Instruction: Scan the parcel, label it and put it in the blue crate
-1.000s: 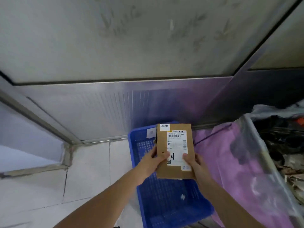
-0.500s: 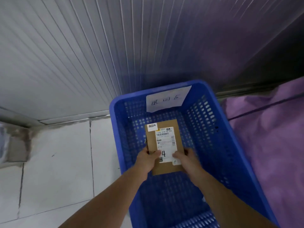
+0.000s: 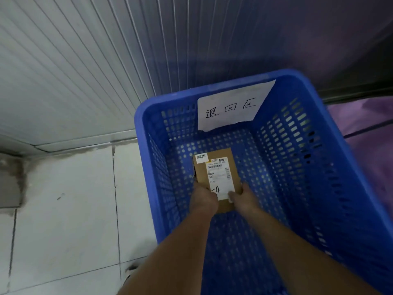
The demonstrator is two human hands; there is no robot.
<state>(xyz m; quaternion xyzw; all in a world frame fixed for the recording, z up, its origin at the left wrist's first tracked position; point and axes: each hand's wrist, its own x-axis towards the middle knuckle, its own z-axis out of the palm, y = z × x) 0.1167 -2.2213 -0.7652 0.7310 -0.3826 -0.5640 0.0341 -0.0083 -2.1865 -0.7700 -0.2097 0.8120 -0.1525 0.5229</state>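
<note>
A flat brown cardboard parcel (image 3: 214, 173) with a white shipping label and a small white sticker at its top left corner sits low inside the blue crate (image 3: 331, 158), near the perforated floor. My left hand (image 3: 203, 198) grips its near left corner, thumb on top. On the near right corner my right hand (image 3: 242, 198) holds the same parcel. Both forearms reach down into the crate. A handwritten "4" shows on the label between my thumbs.
A white paper sign (image 3: 230, 107) with handwriting hangs on the crate's far wall. The crate stands on pale floor tiles (image 3: 63, 209) against a ribbed metal wall (image 3: 74, 60). A purple plastic sheet (image 3: 370, 133) lies to the right.
Both hands have lowered the parcel from above the crate's rim down deep into the crate. The view has tilted downward and closer to the crate.
</note>
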